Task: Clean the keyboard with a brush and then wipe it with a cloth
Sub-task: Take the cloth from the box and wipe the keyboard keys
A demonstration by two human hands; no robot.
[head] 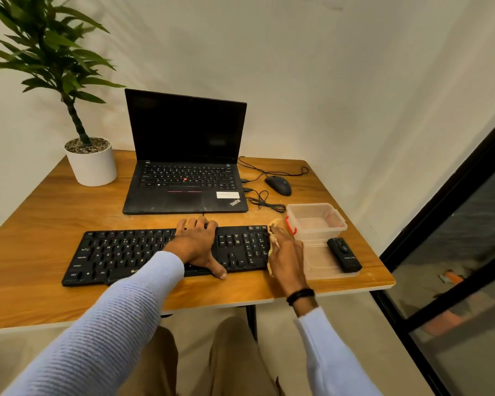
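Two hands are at work: the left hand [196, 244] spans the black keyboard [120, 252], which lies along the near side of the wooden table [40, 224], fingers curled over its far edge and thumb at the near edge; the right hand [286, 255] holds a bunched yellow cloth [275, 224] against the keyboard's right end. I'd judge the keyboard light, stiff and apt to slide, best steadied by its edges; the cloth looks soft and limp. "ThinkPad" reads on the laptop [183, 178]; QWERTY letters show on the keys.
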